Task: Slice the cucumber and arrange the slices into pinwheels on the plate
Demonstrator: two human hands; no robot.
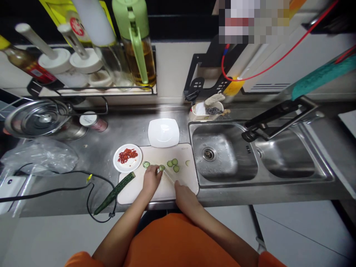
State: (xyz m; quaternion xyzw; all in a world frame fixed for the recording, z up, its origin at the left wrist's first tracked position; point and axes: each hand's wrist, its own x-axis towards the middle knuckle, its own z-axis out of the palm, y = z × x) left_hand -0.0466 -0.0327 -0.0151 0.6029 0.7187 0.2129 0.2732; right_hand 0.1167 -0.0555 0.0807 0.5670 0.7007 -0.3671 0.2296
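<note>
On the white cutting board point(133, 194), the fingers of my left hand point(151, 181) close around a small cucumber piece point(161, 168). My right hand point(187, 199) grips a knife point(169, 175), its blade pointing up and left to that piece. Much of the piece is hidden behind my fingers. Several round cucumber slices point(176, 168) lie flat to the right of the blade, and another cucumber slice point(146, 164) rests left of it. A long dark green cucumber point(114, 193) with a cut end lies across the board's left edge, its tail over the counter.
A plate point(115, 163) of chopped red pieces overlaps the board's upper left. Behind the board stands a white square dish point(163, 132). The double sink point(222, 178) is on the right. Black cables point(89, 200), a plastic bag point(41, 155) and a lidded pot point(41, 118) occupy the left.
</note>
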